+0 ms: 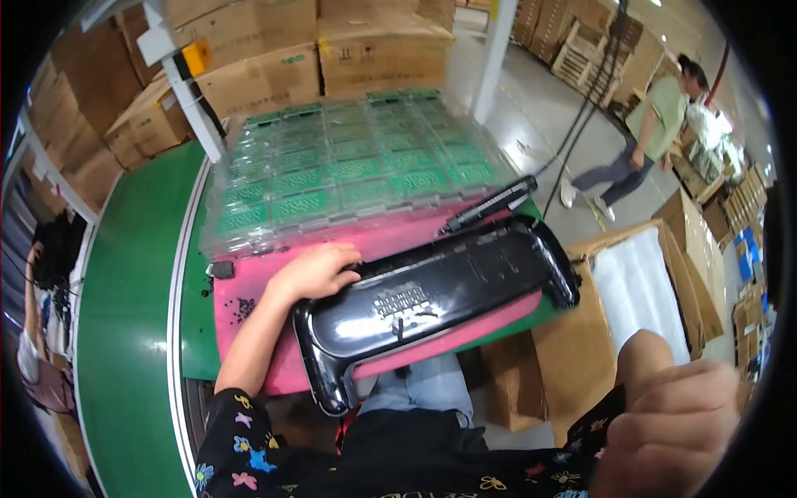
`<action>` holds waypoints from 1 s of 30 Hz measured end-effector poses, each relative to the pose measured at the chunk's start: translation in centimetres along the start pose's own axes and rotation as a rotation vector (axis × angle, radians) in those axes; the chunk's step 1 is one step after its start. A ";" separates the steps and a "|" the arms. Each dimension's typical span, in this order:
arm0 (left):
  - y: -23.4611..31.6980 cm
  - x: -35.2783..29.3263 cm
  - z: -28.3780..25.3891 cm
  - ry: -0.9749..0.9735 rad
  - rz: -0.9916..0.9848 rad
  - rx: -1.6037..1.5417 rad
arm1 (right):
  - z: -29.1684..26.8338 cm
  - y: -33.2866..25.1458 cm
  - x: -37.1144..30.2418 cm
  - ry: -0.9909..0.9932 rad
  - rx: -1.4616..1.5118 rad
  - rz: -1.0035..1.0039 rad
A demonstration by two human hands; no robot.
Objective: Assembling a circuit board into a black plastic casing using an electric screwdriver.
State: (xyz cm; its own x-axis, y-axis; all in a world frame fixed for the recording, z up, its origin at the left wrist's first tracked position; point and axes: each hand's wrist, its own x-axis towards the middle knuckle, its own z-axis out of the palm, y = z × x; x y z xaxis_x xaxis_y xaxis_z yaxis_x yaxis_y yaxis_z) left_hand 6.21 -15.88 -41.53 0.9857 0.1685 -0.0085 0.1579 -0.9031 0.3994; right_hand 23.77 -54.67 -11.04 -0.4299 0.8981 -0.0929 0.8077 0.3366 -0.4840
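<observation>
A long, glossy black plastic housing (448, 286) with bent arms at both ends lies at a slant on a pink mat (274, 365). My left hand (320, 272) grips its far edge near the left end, fingers curled over the rim. Raised close to the camera at the lower right, my right hand (672, 415) is closed, and whatever its fingers may hold is hidden. Just beyond the housing rests a black electric screwdriver (490, 206). Small black parts (241, 310), probably screws, are scattered on the mat left of my forearm, near a small dark block (221, 270).
Clear plastic trays (357, 162) with green inside cover the table's far part. Right of the table stands an open carton (573, 365) with white foam sheet (639, 290). A green belt (129, 332) runs along the left. One person (656, 133) walks at right; another (46, 365) is far left.
</observation>
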 end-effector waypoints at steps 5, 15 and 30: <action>-0.5 -0.3 2.4 0.144 0.039 -0.046 | 6.1 12.8 17.8 0.913 -0.952 -0.095; -1.1 0.7 2.5 0.248 0.158 -0.080 | 1.9 50.4 38.3 0.619 -0.701 0.787; -0.4 0.0 1.9 0.250 0.188 0.067 | 2.6 44.8 37.0 0.963 -0.723 0.121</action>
State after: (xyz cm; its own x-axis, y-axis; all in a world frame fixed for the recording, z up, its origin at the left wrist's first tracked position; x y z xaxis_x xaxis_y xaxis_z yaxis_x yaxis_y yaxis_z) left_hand 6.32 -16.29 -43.42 0.9541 0.0809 0.2883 -0.0134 -0.9504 0.3109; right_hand 42.97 -7.09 -38.43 -0.1076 0.6739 0.7310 0.9932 0.0396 0.1098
